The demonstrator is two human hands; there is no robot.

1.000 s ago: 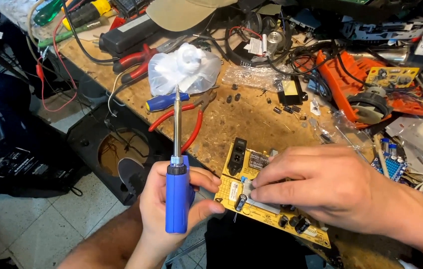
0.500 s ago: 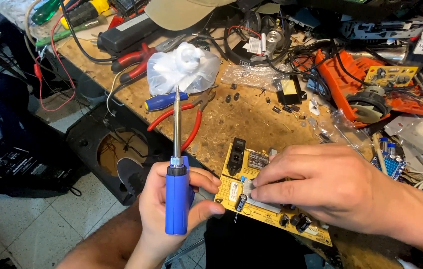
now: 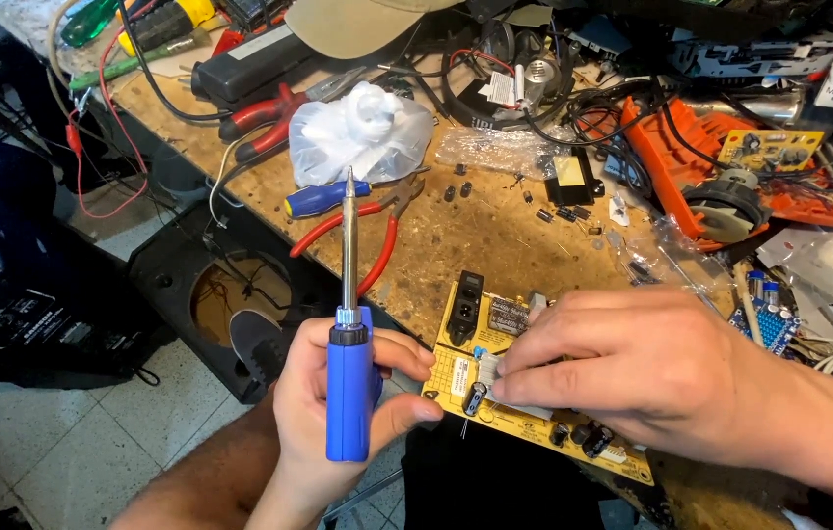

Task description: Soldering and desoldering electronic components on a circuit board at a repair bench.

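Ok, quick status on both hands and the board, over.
Left hand gripping blue soldering iron, tip up. Right hand pressing on yellow circuit board. Pliers lie beyond, clear.

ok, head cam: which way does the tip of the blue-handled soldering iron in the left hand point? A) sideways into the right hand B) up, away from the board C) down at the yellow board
B: the left hand grips the soldering iron upright, its tip up beside the white plastic bag, clear of the yellow circuit board under the right hand.

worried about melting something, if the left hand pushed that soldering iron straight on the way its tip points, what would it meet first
Probably the white plastic bag. The left hand holds the blue soldering iron upright, tip aimed away up the bench; the blue-handled screwdriver lies just beside that line. Depth is unclear, so the tip may pass above both.
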